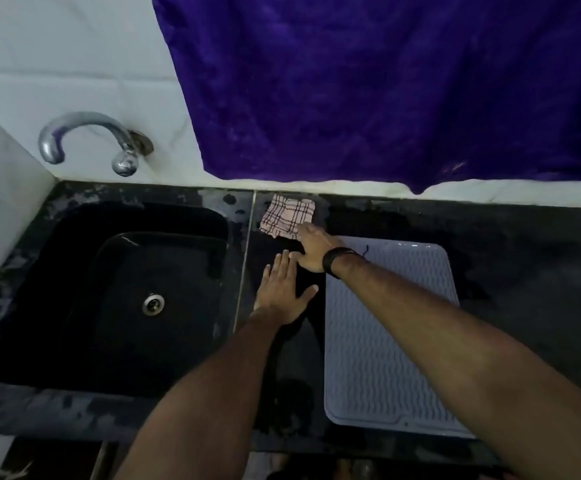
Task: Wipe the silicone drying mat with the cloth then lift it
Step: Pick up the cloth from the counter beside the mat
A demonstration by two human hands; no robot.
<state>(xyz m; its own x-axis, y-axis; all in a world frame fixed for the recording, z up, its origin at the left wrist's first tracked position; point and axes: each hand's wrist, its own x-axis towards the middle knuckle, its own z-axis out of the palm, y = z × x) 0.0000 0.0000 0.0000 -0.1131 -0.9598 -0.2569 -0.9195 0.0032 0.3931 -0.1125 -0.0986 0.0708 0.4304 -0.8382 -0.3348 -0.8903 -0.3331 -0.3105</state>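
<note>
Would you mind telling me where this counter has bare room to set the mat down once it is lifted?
The widest bare counter lies right of the mat. A narrower strip runs behind the mat, under the purple curtain. Between the sink and the mat it is crowded: left hand, right hand and checked cloth.

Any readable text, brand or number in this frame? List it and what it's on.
None readable. The drying mat, checked cloth, tap, sink and purple curtain show no lettering. The black wristband on the right hand is too dark to tell.
</note>
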